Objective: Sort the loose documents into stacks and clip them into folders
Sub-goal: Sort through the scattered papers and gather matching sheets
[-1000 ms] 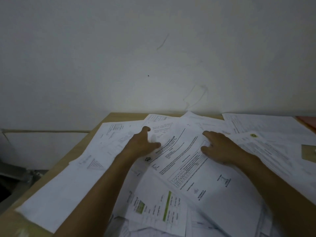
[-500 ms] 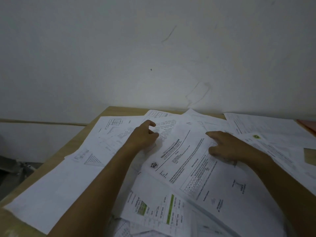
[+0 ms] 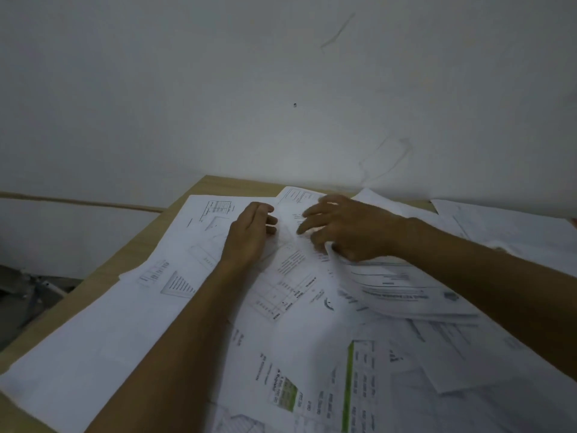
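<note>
Loose documents [image 3: 281,307] overlapping across the wooden table [image 3: 131,254], against the wall [image 3: 281,89]. Left hand [image 3: 249,232] and right hand [image 3: 346,226] side by side on the far sheets, curled sheet [image 3: 399,285] under right wrist.

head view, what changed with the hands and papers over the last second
The right hand moved left toward the left hand and is curling the near edge of the letterhead sheet up and back over itself toward the right. The sheet below it is now uncovered. The left hand stayed pressing on the papers; the green-striped sheet and table are unchanged.
</note>
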